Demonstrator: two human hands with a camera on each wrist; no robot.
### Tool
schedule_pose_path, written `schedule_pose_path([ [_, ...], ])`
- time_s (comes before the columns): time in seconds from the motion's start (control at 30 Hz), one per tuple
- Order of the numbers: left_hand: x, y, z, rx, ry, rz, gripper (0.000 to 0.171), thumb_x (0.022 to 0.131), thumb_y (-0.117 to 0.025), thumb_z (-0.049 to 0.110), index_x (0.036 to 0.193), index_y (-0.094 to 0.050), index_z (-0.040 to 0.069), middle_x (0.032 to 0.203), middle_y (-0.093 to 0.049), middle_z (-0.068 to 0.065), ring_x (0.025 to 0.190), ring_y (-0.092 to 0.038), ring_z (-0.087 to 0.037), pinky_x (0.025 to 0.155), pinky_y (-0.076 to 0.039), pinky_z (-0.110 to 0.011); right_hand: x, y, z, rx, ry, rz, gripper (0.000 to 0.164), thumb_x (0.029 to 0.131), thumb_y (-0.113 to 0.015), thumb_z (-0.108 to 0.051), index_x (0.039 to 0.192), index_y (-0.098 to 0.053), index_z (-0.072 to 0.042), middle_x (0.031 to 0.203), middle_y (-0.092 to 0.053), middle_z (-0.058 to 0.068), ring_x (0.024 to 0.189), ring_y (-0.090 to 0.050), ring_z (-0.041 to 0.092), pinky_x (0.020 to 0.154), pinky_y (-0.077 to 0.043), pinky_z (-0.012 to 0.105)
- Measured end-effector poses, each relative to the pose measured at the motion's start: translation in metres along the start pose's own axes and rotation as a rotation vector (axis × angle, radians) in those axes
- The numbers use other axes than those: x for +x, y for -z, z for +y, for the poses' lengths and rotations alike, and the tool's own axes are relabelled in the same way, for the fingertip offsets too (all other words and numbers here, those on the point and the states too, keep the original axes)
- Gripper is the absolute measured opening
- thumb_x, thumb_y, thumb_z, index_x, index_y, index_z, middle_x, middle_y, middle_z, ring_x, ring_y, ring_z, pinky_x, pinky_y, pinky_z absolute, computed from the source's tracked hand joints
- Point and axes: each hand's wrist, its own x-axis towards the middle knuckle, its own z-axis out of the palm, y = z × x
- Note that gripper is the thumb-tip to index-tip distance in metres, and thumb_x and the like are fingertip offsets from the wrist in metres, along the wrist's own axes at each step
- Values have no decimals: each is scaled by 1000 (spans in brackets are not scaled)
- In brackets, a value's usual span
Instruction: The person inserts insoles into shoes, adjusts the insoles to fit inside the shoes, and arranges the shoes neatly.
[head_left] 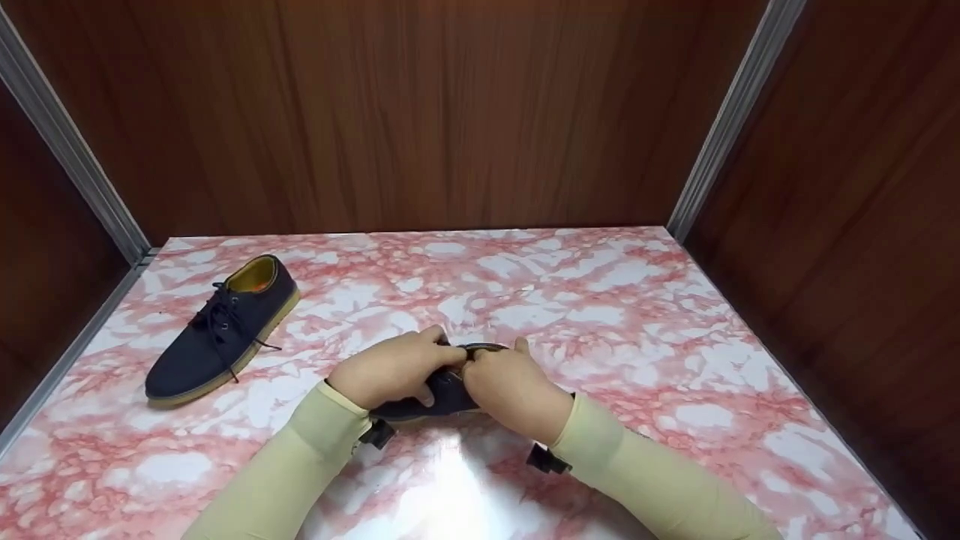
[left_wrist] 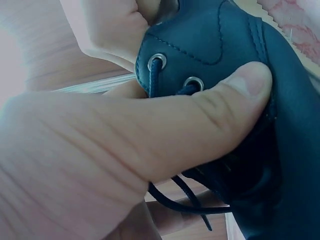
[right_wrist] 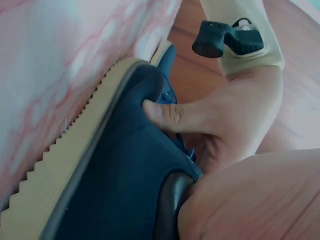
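A navy lace-up shoe (head_left: 448, 395) with a tan sole sits on the table in front of me, toe toward the left. My left hand (head_left: 390, 371) grips its front part; in the left wrist view the left thumb (left_wrist: 210, 117) presses beside the metal eyelets. Dark lace ends (left_wrist: 185, 206) hang below that thumb. At the shoe's opening is my right hand (head_left: 514, 386), its fingers curled at the edge and their tips hidden. In the right wrist view, the right hand (right_wrist: 255, 197) lies against the dark collar lining (right_wrist: 172, 202).
A matching navy shoe (head_left: 214, 337) stands at the left, its lace loosely hanging over the side. The table (head_left: 637, 337) has a red and white marbled top. Brown wood panels (head_left: 420, 112) enclose it at the back and both sides.
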Motion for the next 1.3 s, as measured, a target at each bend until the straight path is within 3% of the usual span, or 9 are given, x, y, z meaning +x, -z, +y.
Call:
schedule_pose_path([
  [0.3, 0, 4, 0, -16, 13, -20, 52, 79, -96, 8, 120, -68, 20, 116, -63, -14, 92, -66, -26, 83, -60, -47, 0, 11, 3, 71, -56, -132, 22, 103, -71, -30, 114, -79, -11, 101, -83, 5, 92, -80, 33, 112, -45, 80],
  [0.5, 2, 13, -1, 3, 14, -29, 49, 82, -95, 12, 121, -67, 21, 116, -63, -13, 93, -65, -25, 83, -59, -46, 5, 19, 24, 130, 16, -203, 28, 105, -70, -41, 110, -81, -15, 100, -83, 10, 92, -80, 37, 108, -51, 76],
  [0.7, 2, 6, -1, -6, 17, -43, 46, 83, -95, 14, 118, -66, 22, 116, -62, -12, 92, -65, -24, 82, -58, -43, -3, 26, 24, 225, 50, -260, 25, 97, -74, -36, 87, -78, -13, 87, -80, 10, 80, -77, 35, 105, -55, 73],
  [0.83, 1, 2, -3, -19, 31, -44, 47, 83, -95, 12, 120, -67, 23, 116, -62, -12, 93, -66, -26, 83, -59, -44, -4, 22, 20, 242, 64, -220, 26, 93, -78, -38, 84, -77, -14, 85, -79, 8, 80, -77, 34, 105, -53, 74],
  [0.97, -1, 1, -2, -15, 33, -38, 49, 81, -96, 11, 119, -68, 22, 117, -63, -13, 95, -69, -28, 85, -61, -46, -6, 18, 15, 251, 70, -124, 29, 93, -80, -43, 97, -81, -15, 99, -83, 4, 108, -77, 31, 113, -37, 86],
  [1.07, -1, 1, -1, -9, 23, -33, 49, 80, -96, 11, 119, -68, 21, 118, -64, -13, 97, -70, -29, 87, -62, -48, -7, 13, 11, 254, 61, -60, 39, 94, -79, -50, 109, -82, -14, 115, -84, 4, 129, -69, 31, 114, -27, 92],
  [1.3, 0, 2, 1, 2, 23, -27, 48, 81, -95, 12, 120, -68, 21, 117, -64, -13, 97, -69, -28, 87, -62, -49, -5, 9, 10, 228, 17, -51, 57, 98, -71, -64, 119, -80, -11, 126, -81, 4, 134, -63, 35, 113, -30, 90],
])
